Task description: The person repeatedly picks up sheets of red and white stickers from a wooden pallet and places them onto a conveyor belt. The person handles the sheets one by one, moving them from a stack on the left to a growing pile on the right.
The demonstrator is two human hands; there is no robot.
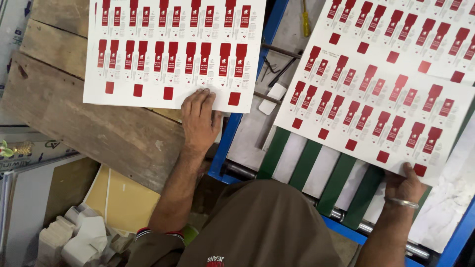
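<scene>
A white printed sheet [148,96] with rows of red carton shapes lies on a worn wooden table [74,113]. My left hand [199,121] rests flat on its near right corner, fingers spread. A second printed sheet [376,94] of the same kind lies tilted over green and white belts [307,163] of a blue-framed machine. My right hand [403,183] pinches that sheet's near edge, thumb on top. A metal bangle is on my right wrist.
More printed sheets [435,29] lie under the tilted one at the far right. A yellow-handled screwdriver [306,20] and hex keys [271,66] sit on the machine's grey plate. Cardboard scraps [74,237] and a yellow board [123,202] lie below the table at left.
</scene>
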